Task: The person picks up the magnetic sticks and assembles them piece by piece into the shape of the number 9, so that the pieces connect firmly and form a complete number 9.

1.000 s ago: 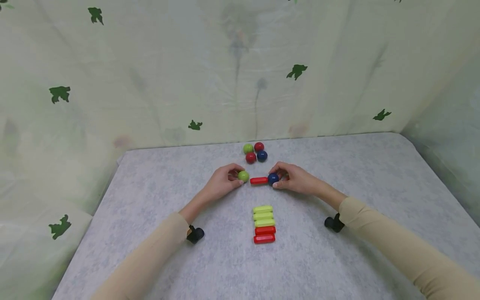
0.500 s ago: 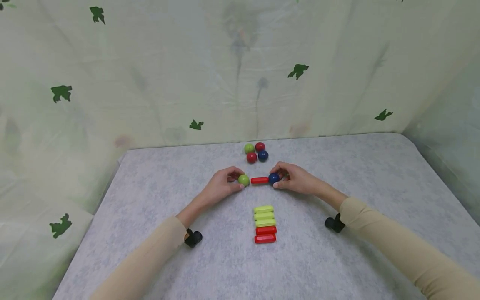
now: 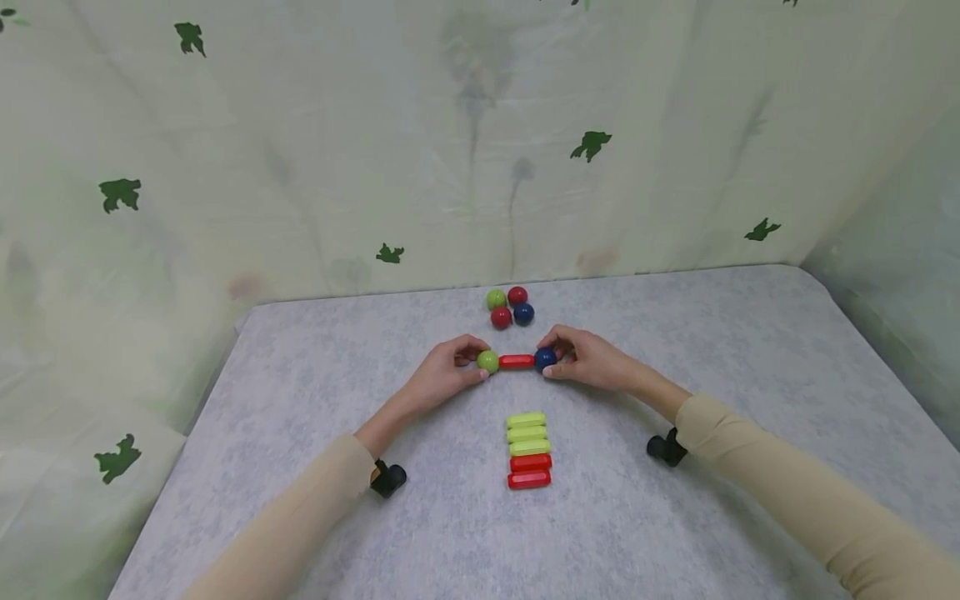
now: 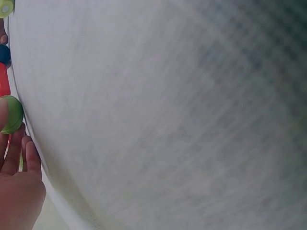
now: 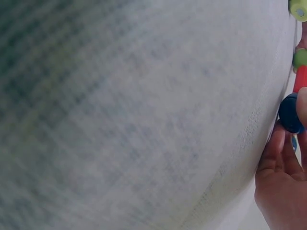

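Observation:
Between my hands a red bar [image 3: 517,362] lies level, with a green ball [image 3: 488,361] touching its left end and a blue ball [image 3: 545,359] at its right end. My left hand [image 3: 446,367] pinches the green ball between thumb and fingers. The blue ball is pinched by my right hand [image 3: 592,360]. Both wrist views catch the hands only at the edge: the green ball [image 4: 13,115] shows in the left one, the blue ball [image 5: 289,113] in the right one. Whether the bar sits inside the balls or only meets them, I cannot tell.
Behind the hands sit a second green ball [image 3: 496,299], two red balls [image 3: 501,317] and another blue ball [image 3: 523,313]. Nearer me, yellow bars [image 3: 527,434] and red bars [image 3: 529,479] lie in a stacked row on the grey tabletop [image 3: 315,517]. A patterned curtain hangs behind.
The green ball in my left hand has come down slightly and closed the small gap to the red bar's left end. My right hand keeps the blue ball in nearly the same place.

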Available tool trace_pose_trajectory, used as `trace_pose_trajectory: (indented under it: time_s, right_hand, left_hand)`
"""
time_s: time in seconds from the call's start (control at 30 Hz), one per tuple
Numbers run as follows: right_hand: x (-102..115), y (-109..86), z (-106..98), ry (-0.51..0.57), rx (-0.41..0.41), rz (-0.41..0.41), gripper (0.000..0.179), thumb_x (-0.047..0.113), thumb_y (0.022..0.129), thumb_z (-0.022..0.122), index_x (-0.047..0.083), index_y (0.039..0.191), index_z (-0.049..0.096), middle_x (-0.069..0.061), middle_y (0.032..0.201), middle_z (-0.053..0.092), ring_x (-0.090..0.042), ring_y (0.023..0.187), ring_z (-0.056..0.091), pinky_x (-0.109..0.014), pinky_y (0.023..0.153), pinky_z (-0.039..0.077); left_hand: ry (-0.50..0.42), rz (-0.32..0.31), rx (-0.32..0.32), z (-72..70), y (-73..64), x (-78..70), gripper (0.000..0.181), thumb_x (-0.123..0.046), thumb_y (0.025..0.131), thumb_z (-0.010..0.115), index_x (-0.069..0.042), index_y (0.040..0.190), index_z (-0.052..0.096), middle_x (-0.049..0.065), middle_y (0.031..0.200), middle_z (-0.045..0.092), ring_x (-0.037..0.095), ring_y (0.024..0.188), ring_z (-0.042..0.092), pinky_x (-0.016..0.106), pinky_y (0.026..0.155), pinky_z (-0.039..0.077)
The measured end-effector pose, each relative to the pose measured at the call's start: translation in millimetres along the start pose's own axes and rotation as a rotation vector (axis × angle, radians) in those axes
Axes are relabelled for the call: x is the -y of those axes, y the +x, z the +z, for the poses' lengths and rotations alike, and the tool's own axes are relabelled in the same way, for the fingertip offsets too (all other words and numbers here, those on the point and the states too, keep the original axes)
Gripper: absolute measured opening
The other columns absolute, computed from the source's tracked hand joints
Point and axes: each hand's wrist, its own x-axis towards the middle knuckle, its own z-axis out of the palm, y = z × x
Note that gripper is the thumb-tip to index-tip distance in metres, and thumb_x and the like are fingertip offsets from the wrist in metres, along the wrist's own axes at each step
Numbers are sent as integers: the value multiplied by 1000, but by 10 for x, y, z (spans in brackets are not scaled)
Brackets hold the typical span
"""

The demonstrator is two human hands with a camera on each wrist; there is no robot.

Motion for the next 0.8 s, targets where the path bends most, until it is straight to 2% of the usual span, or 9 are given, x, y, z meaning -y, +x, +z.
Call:
trace_pose_trajectory:
  time_s: [0.27,0.5,0.6,0.7,0.8]
  right_hand:
    - [3,0,-4,23,6,-6,35,16,89,74,10,120,58,-6,106,59,-21,95,53,-34,81,47]
    - [-3,18,2,70,-6,33,36,15,88,76,11,120,59,-6,105,58,-22,95,52,-33,80,46]
    - [-11,20,14,81,-7,30,36,15,88,75,11,120,60,-6,106,59,-23,96,52,-33,80,47]
    - [-14,19,22,87,-10,24,36,15,88,75,10,120,60,-6,108,59,-23,97,52,-33,80,48]
    - [-18,22,37,84,-12,19,35,14,88,75,11,120,60,-6,110,59,-23,98,53,-33,82,48]
  left_hand:
    - [-8,-20,2,-1,-7,-13,32,-10,89,73,-9,119,63,4,114,62,21,107,55,38,99,43]
    - [-10,-23,8,-20,-17,-48,32,-9,89,72,-9,120,62,4,115,62,21,108,55,38,99,42]
    - [5,-31,13,-23,-40,-80,37,-9,89,72,-9,124,60,5,116,61,21,109,55,38,99,42]
    - [48,-5,-8,-13,-79,-122,46,-9,87,73,-8,131,57,8,122,58,24,113,53,41,100,42]
    - [130,70,-62,22,-144,-166,48,-9,88,74,-9,132,57,8,128,54,25,118,50,44,101,41]
